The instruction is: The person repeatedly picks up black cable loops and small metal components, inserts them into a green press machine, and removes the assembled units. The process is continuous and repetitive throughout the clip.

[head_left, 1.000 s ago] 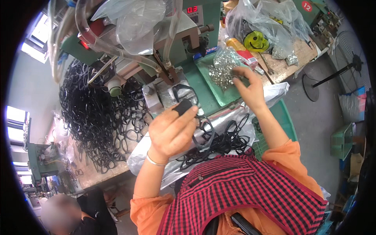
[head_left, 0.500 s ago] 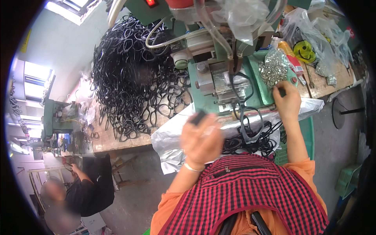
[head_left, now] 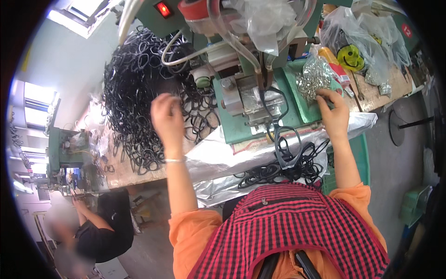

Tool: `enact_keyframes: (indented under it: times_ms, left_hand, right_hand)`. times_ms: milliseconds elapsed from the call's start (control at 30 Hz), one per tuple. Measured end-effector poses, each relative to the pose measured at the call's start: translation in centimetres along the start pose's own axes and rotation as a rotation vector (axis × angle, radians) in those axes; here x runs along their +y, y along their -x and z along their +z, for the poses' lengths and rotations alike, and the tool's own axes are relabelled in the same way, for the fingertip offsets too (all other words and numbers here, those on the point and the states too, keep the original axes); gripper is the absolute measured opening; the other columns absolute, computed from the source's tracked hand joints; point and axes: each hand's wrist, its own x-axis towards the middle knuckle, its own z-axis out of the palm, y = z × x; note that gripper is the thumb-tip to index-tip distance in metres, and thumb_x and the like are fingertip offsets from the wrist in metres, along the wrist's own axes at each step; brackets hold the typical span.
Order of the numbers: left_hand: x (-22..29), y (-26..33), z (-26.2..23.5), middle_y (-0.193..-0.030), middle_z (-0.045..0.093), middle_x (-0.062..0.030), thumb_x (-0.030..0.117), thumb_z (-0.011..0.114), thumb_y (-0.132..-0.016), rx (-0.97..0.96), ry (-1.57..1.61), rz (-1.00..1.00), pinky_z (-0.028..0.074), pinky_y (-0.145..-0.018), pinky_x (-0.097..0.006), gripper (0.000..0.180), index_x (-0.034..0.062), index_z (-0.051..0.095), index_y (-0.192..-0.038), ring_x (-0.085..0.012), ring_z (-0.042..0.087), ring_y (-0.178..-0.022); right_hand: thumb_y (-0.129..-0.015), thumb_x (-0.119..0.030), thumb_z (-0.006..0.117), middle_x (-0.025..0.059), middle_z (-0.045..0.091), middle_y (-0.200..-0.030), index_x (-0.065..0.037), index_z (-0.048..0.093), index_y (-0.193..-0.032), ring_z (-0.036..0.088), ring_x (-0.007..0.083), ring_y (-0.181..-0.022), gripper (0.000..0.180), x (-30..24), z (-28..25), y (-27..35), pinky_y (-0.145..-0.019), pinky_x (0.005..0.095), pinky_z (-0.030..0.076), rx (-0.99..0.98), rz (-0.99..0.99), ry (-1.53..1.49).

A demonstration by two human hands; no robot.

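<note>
Left hand point(head_left: 168, 122): held over the right side of the pile, fingers bent, thumb close; blurred, so whether anything is gripped can't be told. Right hand point(head_left: 334, 110): thumb and forefinger bent close together at the bits; whether one is pinched can't be told.

Pile point(head_left: 132, 88): glossy black rims, tangled, heaped high, thinned out toward the press. Frame point(head_left: 275, 124) is set at the press point(head_left: 239, 132): dark, two rims joined by a bridge, upper rim below the tubes point(head_left: 246, 53), lower rim extended past the green base over foil point(head_left: 216, 162). Loose frames point(head_left: 297, 173) are heaped on the foil. Bits point(head_left: 307, 89): small, silvery, piled in the green tray point(head_left: 297, 108).

Room: left hand and press are well apart, loose rims strewn between. Lower rim is overhung by nothing visible; upper one is crowded by the press head. Tray is placed just right of the press, bags point(head_left: 344, 32) beyond it.

Surface: worn wooden bench point(head_left: 151, 176), front edge partly covered by foil. Far left, a co-worker point(head_left: 116, 216) in black is seen by another machine point(head_left: 60, 151). Right: green crate point(head_left: 360, 160) below bench level, fan point(head_left: 395, 128) on grey floor.
</note>
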Motion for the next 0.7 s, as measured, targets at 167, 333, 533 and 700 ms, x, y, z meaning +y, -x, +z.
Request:
enact_keyframes:
  times_ms: [167,333,533,700]
  left_hand:
    - [-1.5,-2.5,-3.9,-0.088,0.066,-0.0235,0.022,0.049,-0.098,-0.388,-0.218,-0.539,0.052,-0.08,-0.045,0.026,-0.0005,0.063,-0.098,-0.0399,0.065,-0.086]
    - [-2.7,5.3,2.2,-0.092,0.064,-0.0265,0.023,0.051,-0.098,-0.382,-0.297,-0.424,0.052,-0.078,-0.049,0.026,-0.0014,0.059,-0.095,-0.0458,0.062,-0.088]
    - [4.0,2.3,2.2,-0.085,0.064,-0.0088,0.013,0.053,-0.103,-0.014,0.327,-0.389,0.048,-0.07,-0.032,0.018,-0.0027,0.059,-0.097,-0.0175,0.06,-0.076]
    - [5.4,1.7,2.1,-0.081,0.055,0.0027,0.019,0.059,-0.103,0.075,0.644,-0.656,0.038,-0.06,-0.019,0.016,0.0054,0.059,-0.096,-0.0047,0.047,-0.068]
  right_hand:
    - [-0.086,-0.006,0.071,0.0098,0.072,-0.096,-0.004,0.074,-0.098,0.067,0.0243,-0.091,0.013,1.3,-2.0,1.1,-0.084,0.035,0.051,0.052,0.047,0.05]
    - [-0.085,-0.006,0.071,0.0096,0.072,-0.096,-0.005,0.074,-0.097,0.067,0.0265,-0.094,0.012,1.6,-2.1,0.9,-0.086,0.036,0.049,0.188,-0.071,0.121]
    - [-0.083,-0.002,0.07,0.0091,0.072,-0.096,0.0,0.073,-0.094,0.066,0.0204,-0.095,0.011,-6.2,-2.9,-0.9,-0.088,0.0318,0.049,-0.145,-0.104,-0.264]
    - [-0.081,-0.003,0.074,0.0049,0.068,-0.097,0.0,0.064,-0.111,0.063,0.0128,-0.093,0.031,-10.1,2.5,-4.6,-0.088,0.0282,0.05,-0.279,-0.023,-0.654]
